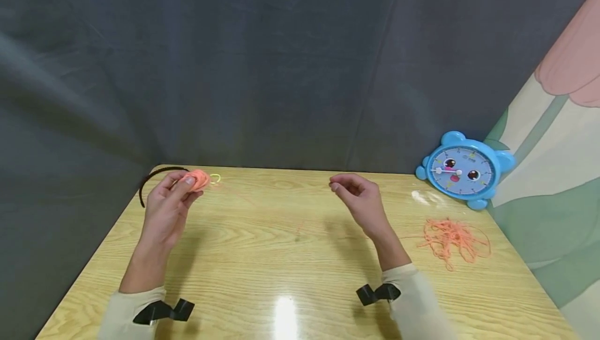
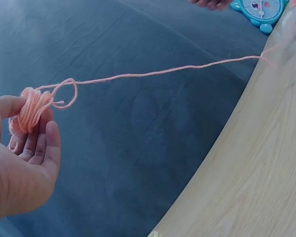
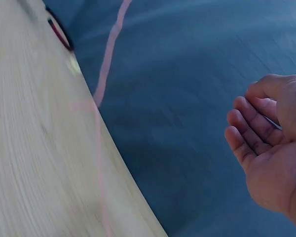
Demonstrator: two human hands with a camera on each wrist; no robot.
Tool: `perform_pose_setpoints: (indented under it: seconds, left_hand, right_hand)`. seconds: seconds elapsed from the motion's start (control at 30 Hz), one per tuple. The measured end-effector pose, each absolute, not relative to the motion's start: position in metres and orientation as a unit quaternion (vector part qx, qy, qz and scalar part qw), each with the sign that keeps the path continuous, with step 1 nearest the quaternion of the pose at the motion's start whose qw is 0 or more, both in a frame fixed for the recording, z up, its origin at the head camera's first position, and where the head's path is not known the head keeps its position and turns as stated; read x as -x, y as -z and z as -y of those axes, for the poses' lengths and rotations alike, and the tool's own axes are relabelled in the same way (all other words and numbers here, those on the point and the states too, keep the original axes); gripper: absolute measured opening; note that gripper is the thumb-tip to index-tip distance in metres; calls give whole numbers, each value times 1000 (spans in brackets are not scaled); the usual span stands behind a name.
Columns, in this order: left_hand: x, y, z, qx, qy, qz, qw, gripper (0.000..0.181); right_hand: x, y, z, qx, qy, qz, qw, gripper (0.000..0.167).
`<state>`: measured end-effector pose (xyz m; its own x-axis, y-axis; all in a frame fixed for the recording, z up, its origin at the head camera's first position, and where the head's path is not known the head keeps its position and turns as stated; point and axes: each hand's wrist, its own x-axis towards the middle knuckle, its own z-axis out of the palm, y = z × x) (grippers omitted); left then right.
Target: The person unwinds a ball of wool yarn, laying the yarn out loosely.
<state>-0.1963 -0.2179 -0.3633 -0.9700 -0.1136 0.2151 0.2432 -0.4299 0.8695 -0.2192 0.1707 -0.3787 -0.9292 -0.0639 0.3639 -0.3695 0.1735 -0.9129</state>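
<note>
One bundle of peach yarn [image 1: 198, 179] sits pinched by your left fingers [image 2: 53, 143], over the far left of the counter [image 1: 281, 256]; your right fingers [image 3: 241, 145] curve loosely, holding nothing that shows. A strand [image 2: 158, 72] runs from the bundle toward a loose heap [image 1: 452, 241] at right. If the heap's crossing coils snag, a pull could tighten a knot; if your left pinch slackens, the windings could slip apart.

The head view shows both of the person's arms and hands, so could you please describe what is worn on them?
Both sleeves are pale cream, each with a black band and a boxy black piece near the cuff. The left hand and right hand wear no gloves.
</note>
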Motion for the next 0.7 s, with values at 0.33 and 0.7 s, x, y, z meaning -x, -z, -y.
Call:
perform_pose_setpoints:
  seconds: [0.33,0.7]
  left_hand:
    - [197,366,211,61,834,541,89,8]
    - [198,366,207,61,835,541,76,6]
  right_hand:
    - [216,390,-87,-199,-650,731,58,17]
    - [217,394,-37,-228,-659,717,28,18]
